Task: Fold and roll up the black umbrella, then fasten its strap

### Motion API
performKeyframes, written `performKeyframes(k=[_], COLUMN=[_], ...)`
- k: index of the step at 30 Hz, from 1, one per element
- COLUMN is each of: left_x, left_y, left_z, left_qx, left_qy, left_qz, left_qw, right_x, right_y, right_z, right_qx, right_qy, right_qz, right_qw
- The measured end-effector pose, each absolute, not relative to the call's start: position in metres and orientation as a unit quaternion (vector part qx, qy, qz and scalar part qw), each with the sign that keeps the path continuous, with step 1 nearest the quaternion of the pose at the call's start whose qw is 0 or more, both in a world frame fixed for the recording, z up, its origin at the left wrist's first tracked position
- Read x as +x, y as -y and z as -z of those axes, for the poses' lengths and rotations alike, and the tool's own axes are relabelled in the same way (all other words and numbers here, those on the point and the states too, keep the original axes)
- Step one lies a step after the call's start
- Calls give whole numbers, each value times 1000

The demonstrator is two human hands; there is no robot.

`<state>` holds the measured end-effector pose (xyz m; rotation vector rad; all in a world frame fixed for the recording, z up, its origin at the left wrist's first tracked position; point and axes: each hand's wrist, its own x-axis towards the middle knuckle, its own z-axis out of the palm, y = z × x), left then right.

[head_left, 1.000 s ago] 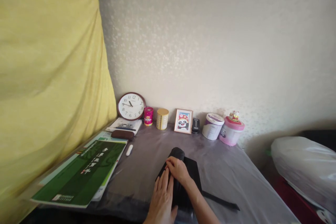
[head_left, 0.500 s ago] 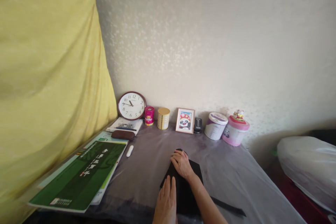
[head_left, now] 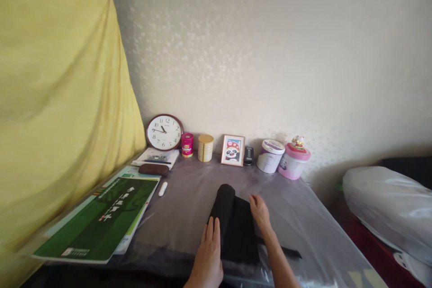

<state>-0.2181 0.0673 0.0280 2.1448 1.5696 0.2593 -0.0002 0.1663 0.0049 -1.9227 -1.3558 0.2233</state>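
Observation:
A piece of black cloth lies near the front of the table, its left side rolled into a thick upright-running roll and its right side flat. From under its right edge a black strap sticks out. Against the roll's lower left side rests my left hand, fingers stretched out and close together. My right hand is at the cloth's upper right edge, its fingers curled in on the edge; the thumb is mostly hidden.
Green books lie at the left, with a brown case and a white stick-like object by them. Along the wall stand a clock, two small cans, a panda picture, a black object and two tubs.
My right hand has moved off the top of the cloth to its right edge. The roll now shows uncovered. My left hand has shifted slightly down. The view has turned a little right.

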Motion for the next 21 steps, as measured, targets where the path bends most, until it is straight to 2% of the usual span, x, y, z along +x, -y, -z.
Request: performKeyframes(k=[3,6,12,16,21], left_x=[-219,-220,-221,-220,-218], left_y=[-64,-62,-61,-61,-62], left_z=[-31,-32,-29,-29,-26], left_qx=[780,781,787,779,770], left_qy=[-574,-572,-562,-567,-579], left_qz=[-95,-110,-130,-137,-138], left_qw=[231,224,217,230,230], right_x=[14,8,-20,-31,-54], right_y=[-133,-109,-98,-106,-119], right_z=[1,1,-10,-19,-43], right_qx=[-767,-755,-718,-707,-630], right_qy=[483,472,495,479,500], right_qz=[-202,-268,-265,-303,-348], right_qw=[371,368,412,423,482])
